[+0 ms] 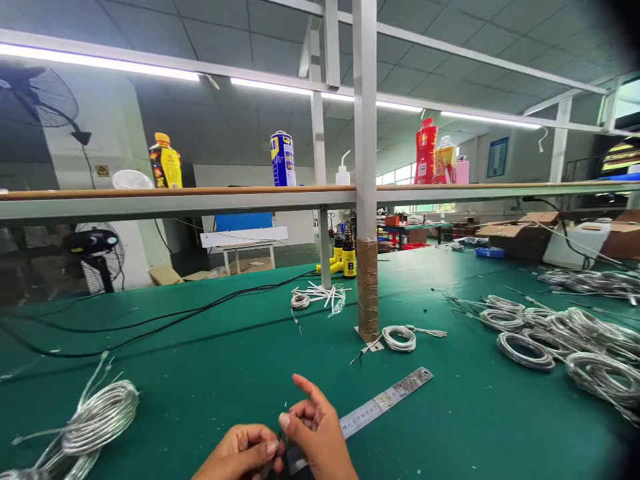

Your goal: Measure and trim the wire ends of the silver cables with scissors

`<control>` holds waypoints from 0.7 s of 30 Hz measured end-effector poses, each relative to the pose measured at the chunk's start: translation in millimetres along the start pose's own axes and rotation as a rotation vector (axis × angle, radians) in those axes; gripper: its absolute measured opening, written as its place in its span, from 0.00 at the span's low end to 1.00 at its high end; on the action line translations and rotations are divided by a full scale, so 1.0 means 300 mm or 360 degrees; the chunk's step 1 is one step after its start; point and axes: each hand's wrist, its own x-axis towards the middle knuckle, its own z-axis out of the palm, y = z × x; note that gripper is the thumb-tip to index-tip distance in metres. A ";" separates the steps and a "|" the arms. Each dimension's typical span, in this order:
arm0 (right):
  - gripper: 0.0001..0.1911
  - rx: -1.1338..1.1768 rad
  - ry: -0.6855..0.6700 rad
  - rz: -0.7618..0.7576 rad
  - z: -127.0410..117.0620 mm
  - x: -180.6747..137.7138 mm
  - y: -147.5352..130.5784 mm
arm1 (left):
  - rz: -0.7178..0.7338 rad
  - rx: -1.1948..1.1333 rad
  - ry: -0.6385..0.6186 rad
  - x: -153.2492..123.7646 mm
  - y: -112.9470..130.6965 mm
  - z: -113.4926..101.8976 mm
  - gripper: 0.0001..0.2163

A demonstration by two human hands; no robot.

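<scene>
My left hand (245,450) is closed at the bottom middle of the view, thumb and fingers pinching what looks like a thin dark wire (281,437). My right hand (323,430) meets it from the right, with thumb and curled fingers closed at the same wire while the index finger points up. The fingers cover most of the wire, and its other end is out of sight. A steel ruler (385,401) lies slanted on the green table, partly behind my right hand.
Coiled clear-sheathed cables lie at left (103,417) and in a pile at right (565,333). A single cable coil (399,338) rests by the taped post (368,287). Yellow heat guns (345,260) stand behind; black cords (200,308) cross the table. A shelf (240,200) holds bottles.
</scene>
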 end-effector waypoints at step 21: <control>0.17 -0.0509 0.0119 -0.0088 -0.015 -0.014 -0.040 | 0.0101 0.0261 0.0320 -0.018 0.027 0.053 0.22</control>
